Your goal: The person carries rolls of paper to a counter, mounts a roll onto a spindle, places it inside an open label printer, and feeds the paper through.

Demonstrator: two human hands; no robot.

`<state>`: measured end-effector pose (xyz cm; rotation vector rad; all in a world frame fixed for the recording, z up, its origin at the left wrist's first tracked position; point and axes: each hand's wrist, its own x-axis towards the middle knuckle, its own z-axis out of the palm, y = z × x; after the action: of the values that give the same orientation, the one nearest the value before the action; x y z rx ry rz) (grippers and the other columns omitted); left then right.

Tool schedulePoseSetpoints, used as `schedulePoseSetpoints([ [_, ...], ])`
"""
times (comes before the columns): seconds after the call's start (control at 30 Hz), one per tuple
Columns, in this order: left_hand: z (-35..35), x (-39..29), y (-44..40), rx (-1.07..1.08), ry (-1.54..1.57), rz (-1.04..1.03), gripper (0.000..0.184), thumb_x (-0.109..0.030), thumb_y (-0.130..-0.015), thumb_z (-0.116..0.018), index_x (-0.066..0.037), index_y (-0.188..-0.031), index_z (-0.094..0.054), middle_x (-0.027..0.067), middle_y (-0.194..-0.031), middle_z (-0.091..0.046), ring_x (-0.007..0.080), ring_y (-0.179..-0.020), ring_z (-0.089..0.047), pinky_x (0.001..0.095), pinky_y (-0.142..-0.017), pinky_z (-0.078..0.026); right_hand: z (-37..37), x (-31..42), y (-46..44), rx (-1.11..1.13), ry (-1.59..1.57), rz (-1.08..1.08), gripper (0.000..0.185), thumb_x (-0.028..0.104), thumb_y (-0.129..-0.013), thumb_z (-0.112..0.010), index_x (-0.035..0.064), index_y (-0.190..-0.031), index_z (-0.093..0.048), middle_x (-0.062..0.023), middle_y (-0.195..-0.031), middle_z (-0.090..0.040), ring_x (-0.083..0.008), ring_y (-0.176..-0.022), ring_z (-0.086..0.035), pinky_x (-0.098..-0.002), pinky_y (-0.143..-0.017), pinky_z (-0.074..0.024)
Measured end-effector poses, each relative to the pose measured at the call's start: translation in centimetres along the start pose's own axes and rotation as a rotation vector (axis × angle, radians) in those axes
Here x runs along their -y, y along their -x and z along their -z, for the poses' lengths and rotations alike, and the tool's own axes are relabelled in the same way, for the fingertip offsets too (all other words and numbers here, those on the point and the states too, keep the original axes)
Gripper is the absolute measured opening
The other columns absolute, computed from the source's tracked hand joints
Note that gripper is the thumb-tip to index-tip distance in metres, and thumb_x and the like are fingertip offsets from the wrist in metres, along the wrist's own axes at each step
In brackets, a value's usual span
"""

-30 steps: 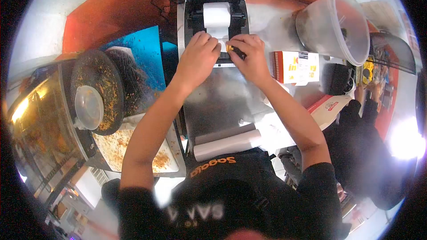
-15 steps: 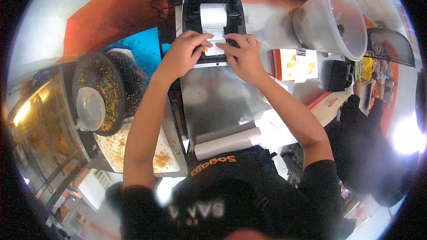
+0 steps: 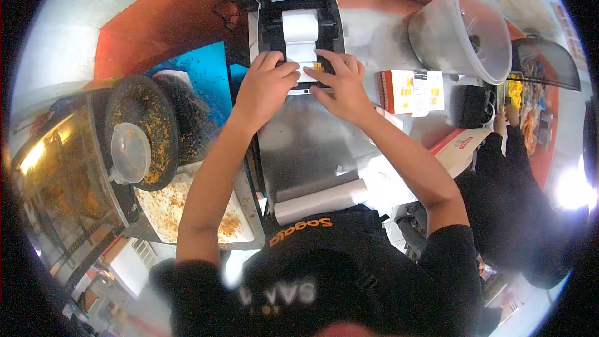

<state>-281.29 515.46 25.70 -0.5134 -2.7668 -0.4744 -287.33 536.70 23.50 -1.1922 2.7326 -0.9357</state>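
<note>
An opened black printer (image 3: pixel 331 36) stands at the top middle with its lid raised. A white paper roll (image 3: pixel 300 25) sits inside it, and a paper strip (image 3: pixel 302 52) runs from the roll toward its front edge. My left hand (image 3: pixel 266 89) rests at the strip's left side, fingers bent with the tips at the paper. At the right side my right hand (image 3: pixel 342 86) has its fingers spread, with the index fingertip on the strip and the thumb by the printer's front edge. A small yellow part shows beside the right fingers.
Right of the printer are a red and white box (image 3: pixel 413 92) and a large clear bucket (image 3: pixel 463 31). A rolled white sheet (image 3: pixel 321 201) lies near my body. At left are a crumb-covered dark lid (image 3: pixel 163 126) and tray (image 3: pixel 254 233). A co-worker in dark clothing (image 3: pixel 521 203) stands at right.
Both hands have shifted over the printer's front, and the right fingers have spread. The paper strip now reaches further toward the front edge. The co-worker's hands have moved.
</note>
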Motion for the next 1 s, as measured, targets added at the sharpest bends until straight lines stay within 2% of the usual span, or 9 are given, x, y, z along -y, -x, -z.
schedulePoseSetpoints([
  [0.3, 0.0, -0.2, -0.5, 0.072, -0.152, -0.089, 0.014, -0.012, -0.074, -0.065, -0.007, -0.084, -0.074, -0.0003, -0.098, -0.069, 0.0219, -0.104, -0.056, 0.0348, -0.097, -0.045, 0.3, 0.3, 0.4, 0.035, 0.002, 0.005, 0.044, 0.024, -0.074, -0.080, 0.0216, -0.117, -0.075, -0.0028, -0.144, -0.052, -0.0296, -0.123, -0.044, -0.0473, -0.105, -0.0281],
  [0.37, 0.7, -0.2, -0.5, 0.196, -0.050, -0.064, 0.019, -0.013, -0.075, -0.069, -0.009, -0.093, -0.075, 0.0000, -0.103, -0.070, 0.0235, -0.102, -0.057, 0.0385, -0.095, -0.047, 0.3, 0.3, 0.5, 0.030, 0.007, 0.005, 0.044, 0.023, -0.074, -0.080, 0.0215, -0.117, -0.075, -0.0024, -0.144, -0.052, -0.0292, -0.123, -0.045, -0.0471, -0.105, -0.0282],
  [0.47, 0.9, -1.0, -0.3, 0.103, 0.002, -0.037, 0.012, -0.013, -0.074, -0.071, -0.009, -0.084, -0.075, -0.0013, -0.093, -0.069, 0.0205, -0.100, -0.056, 0.0355, -0.094, -0.045, 0.3, 0.4, 0.4, 0.041, -0.003, -0.006, 0.044, 0.022, -0.073, -0.081, 0.0209, -0.117, -0.076, -0.0016, -0.144, -0.053, -0.0288, -0.123, -0.045, -0.0460, -0.105, -0.0286],
  [0.57, 0.2, -0.9, 0.1, 0.092, 0.008, 0.040, 0.015, -0.015, -0.073, -0.075, -0.010, -0.087, -0.077, -0.0028, -0.093, -0.070, 0.0210, -0.097, -0.056, 0.0365, -0.092, -0.046, 0.3, 0.7, 0.5, 0.045, -0.012, -0.030, 0.042, 0.021, -0.073, -0.081, 0.0201, -0.115, -0.076, -0.0012, -0.145, -0.053, -0.0290, -0.123, -0.046, -0.0451, -0.105, -0.0288],
  [0.67, 0.2, -0.7, -0.1, 0.073, 0.080, 0.101, 0.015, -0.016, -0.075, -0.075, -0.011, -0.089, -0.078, -0.0041, -0.094, -0.071, 0.0217, -0.093, -0.055, 0.0373, -0.090, -0.046, -0.2, 0.4, 0.8, -0.023, -0.039, -0.002, 0.039, 0.019, -0.075, -0.080, 0.0191, -0.113, -0.076, -0.0019, -0.136, -0.057, -0.0271, -0.118, -0.049, -0.0449, -0.103, -0.0299],
  [0.73, 0.3, -0.5, -0.4, 0.081, 0.129, 0.127, 0.014, -0.015, -0.076, -0.074, -0.011, -0.089, -0.078, -0.0042, -0.094, -0.071, 0.0220, -0.092, -0.055, 0.0374, -0.090, -0.046, -0.9, -0.2, 0.8, -0.123, -0.084, -0.052, 0.034, 0.017, -0.077, -0.078, 0.0185, -0.111, -0.076, -0.0019, -0.120, -0.060, -0.0245, -0.108, -0.052, -0.0439, -0.098, -0.0318],
  [0.77, 0.4, -0.4, -0.6, 0.091, 0.178, 0.152, 0.013, -0.014, -0.077, -0.073, -0.012, -0.089, -0.078, -0.0044, -0.094, -0.072, 0.0223, -0.091, -0.055, 0.0374, -0.090, -0.046, -0.9, -0.2, 0.7, -0.123, -0.084, -0.050, 0.034, 0.017, -0.077, -0.078, 0.0185, -0.111, -0.076, -0.0019, -0.120, -0.060, -0.0245, -0.108, -0.052, -0.0439, -0.098, -0.0318],
  [0.83, -0.1, 0.3, -0.9, 0.104, 0.176, 0.150, 0.011, -0.014, -0.078, -0.073, -0.012, -0.088, -0.078, -0.0041, -0.093, -0.072, 0.0224, -0.092, -0.055, 0.0377, -0.090, -0.046, -0.7, -0.3, 0.7, -0.129, -0.028, -0.076, 0.030, 0.016, -0.079, -0.077, 0.0186, -0.109, -0.077, -0.0013, -0.106, -0.057, -0.0223, -0.100, -0.053, -0.0425, -0.093, -0.0326],
  [1.0, -1.0, 0.6, -1.2, 0.098, 0.123, 0.105, 0.011, -0.014, -0.080, -0.072, -0.013, -0.089, -0.078, -0.0031, -0.094, -0.071, 0.0223, -0.095, -0.056, 0.0380, -0.091, -0.045, 0.0, 0.4, 0.6, -0.089, 0.004, -0.052, 0.027, 0.018, -0.078, -0.078, 0.0197, -0.105, -0.078, -0.0002, -0.106, -0.057, -0.0222, -0.099, -0.052, -0.0426, -0.091, -0.0321],
])
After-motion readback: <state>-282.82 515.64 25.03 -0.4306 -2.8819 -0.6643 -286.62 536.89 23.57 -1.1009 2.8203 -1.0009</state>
